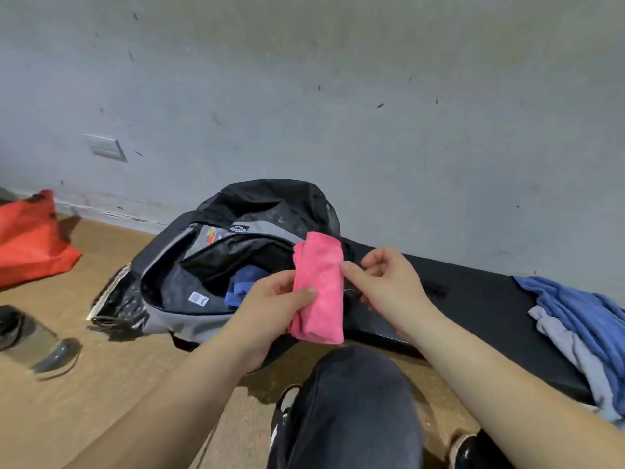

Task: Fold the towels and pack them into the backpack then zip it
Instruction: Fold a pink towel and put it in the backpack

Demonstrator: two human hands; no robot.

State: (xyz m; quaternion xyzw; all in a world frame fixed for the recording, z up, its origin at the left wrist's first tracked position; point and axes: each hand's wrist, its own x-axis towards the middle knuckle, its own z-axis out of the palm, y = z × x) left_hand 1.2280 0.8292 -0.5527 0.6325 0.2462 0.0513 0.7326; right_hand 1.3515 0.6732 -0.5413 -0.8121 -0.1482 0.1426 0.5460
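A folded pink towel [319, 286] is held upright just right of the backpack's mouth. My left hand [270, 301] grips its left side, thumb across the front. My right hand [382, 282] pinches its right edge between thumb and curled fingers. The grey and black backpack [189, 319] lies on the floor with its main compartment unzipped and wide open. A dark blue towel [241, 287] sits inside it. A blue towel [588, 319] and a light grey towel [568, 346] lie crumpled on the right.
A long black mat or case [473, 299] runs along the wall under the loose towels. A red bag [30, 245] lies at the far left. A dark bottle [33, 336] lies on the tan floor. My knee in dark trousers [355, 401] is below the hands.
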